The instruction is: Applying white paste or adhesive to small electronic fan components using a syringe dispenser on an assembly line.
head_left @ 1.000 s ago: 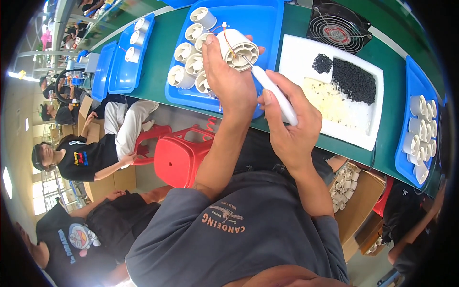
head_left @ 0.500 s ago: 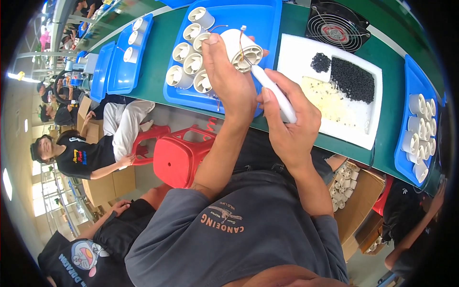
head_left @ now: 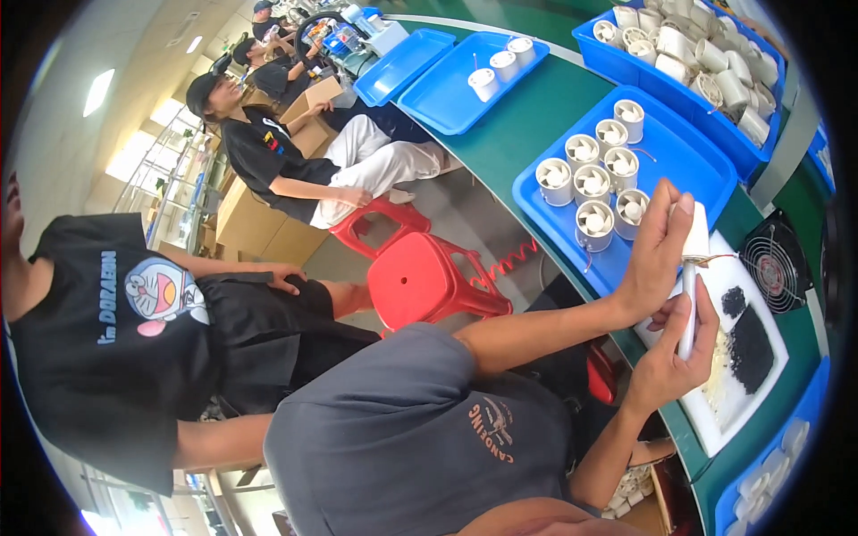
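Observation:
My left hand [head_left: 648, 268] grips a white plastic cylindrical fan housing [head_left: 700, 234] with thin wires coming off its lower end. In my right hand [head_left: 668, 368] is a white pen-shaped tool [head_left: 688, 326], held upright with its upper end at the housing's open end; its tip is hidden. The hands are close together above a white foam tray [head_left: 776, 347], which holds small black pieces [head_left: 755, 355] and pale pieces [head_left: 716, 380]. Beyond my left hand, several white fan units [head_left: 592, 181] with visible blades stand in a blue tray [head_left: 684, 143].
A blue bin [head_left: 630, 71] heaped with white housings stands at the far right. A black fan [head_left: 776, 265] sits beside the foam tray. Further blue trays [head_left: 420, 94] line the green bench [head_left: 550, 112]. Red stools [head_left: 407, 277] and a seated person [head_left: 277, 161] are left; another person [head_left: 116, 330] is nearer.
My view has swung left, so the bench and hands appear farther right and the people at left show more. Both hands keep the housing and tool; the housing is now more upright.

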A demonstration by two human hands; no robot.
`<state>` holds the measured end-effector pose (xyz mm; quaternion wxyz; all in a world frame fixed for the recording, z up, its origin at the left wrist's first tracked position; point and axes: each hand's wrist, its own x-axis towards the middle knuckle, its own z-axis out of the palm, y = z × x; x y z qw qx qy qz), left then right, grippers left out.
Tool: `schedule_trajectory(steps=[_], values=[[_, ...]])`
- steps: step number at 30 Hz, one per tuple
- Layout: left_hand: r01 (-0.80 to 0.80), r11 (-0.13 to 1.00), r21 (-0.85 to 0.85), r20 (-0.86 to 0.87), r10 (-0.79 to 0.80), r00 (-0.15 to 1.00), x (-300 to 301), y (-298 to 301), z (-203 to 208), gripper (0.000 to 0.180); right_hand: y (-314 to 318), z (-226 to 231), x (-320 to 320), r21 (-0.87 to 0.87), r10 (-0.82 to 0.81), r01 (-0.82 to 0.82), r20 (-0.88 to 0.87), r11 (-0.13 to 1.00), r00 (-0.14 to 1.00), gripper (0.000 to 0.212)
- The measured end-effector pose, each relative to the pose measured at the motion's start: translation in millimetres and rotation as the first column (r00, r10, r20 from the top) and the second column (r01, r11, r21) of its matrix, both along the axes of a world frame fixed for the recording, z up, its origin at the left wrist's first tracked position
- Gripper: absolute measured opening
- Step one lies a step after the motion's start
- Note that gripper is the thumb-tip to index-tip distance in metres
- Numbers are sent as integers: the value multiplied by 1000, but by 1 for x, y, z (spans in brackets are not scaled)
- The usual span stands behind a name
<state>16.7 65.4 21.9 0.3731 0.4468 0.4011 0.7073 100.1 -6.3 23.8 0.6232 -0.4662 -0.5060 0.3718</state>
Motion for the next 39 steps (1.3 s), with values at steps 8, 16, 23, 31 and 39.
schedule_trajectory(steps=[8,16,23,31,39], values=[[-7,958,-287,-76,-16,997,-112,63,13,53,6,-2,28,22,123,-123,-15,992,992,25],[-152,988,-31,-435,123,892,-159,271,85,66,-2,0,36,-45,102,-100,49,994,994,24],[-241,907,344,-929,367,54,-181,322,37,100,-3,-3,30,-22,132,-130,176,991,975,22],[-10,992,122,-949,120,291,-184,237,92,54,2,-5,22,-109,42,-28,132,994,990,26],[-80,987,-142,-987,-135,82,-107,2,43,34,-5,-18,55,-36,-23,29,153,999,988,34]])
